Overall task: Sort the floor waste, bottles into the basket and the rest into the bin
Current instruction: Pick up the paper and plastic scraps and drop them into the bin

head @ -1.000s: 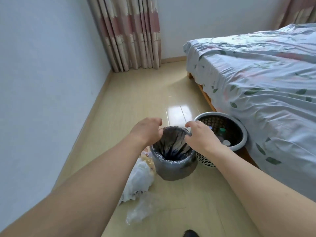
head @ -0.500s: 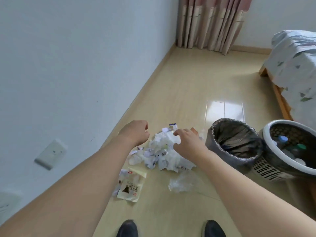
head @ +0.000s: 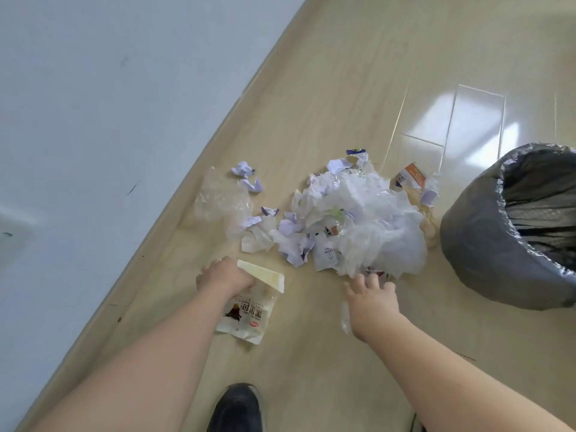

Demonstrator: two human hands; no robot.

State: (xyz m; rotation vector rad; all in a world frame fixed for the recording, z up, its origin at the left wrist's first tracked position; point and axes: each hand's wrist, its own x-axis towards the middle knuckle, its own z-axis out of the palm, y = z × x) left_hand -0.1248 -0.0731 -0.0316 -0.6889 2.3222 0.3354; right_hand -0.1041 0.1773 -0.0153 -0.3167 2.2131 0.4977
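Bending low over the litter now, where half a second ago the view stood higher and a second ago both hands were at the rim of the bin (head: 473, 244), so the liner is set and the picking begins. Nearest, a dark shoe (head: 238, 406) stands on bare floor (head: 327, 385) with room to shuffle either way. The left hand (head: 223, 275) has dropped onto a pale folded card (head: 265, 275), fingers curled over its near end in what looks like a grip, with the printed snack wrapper (head: 246, 316) lying just under it. The right hand (head: 372, 302) reaches with fingers spread and holds nothing, tips touching the near edge of the heap of white plastic and crumpled paper (head: 358, 222). A clear plastic bag (head: 221, 204) lies apart to the left, close to the skirting board (head: 174, 219), so that side is tight. The bin sits just right of the heap, mouth open, a short carry. No bottles show in the pile, and the basket is out of frame, so I judge all of this bin-bound
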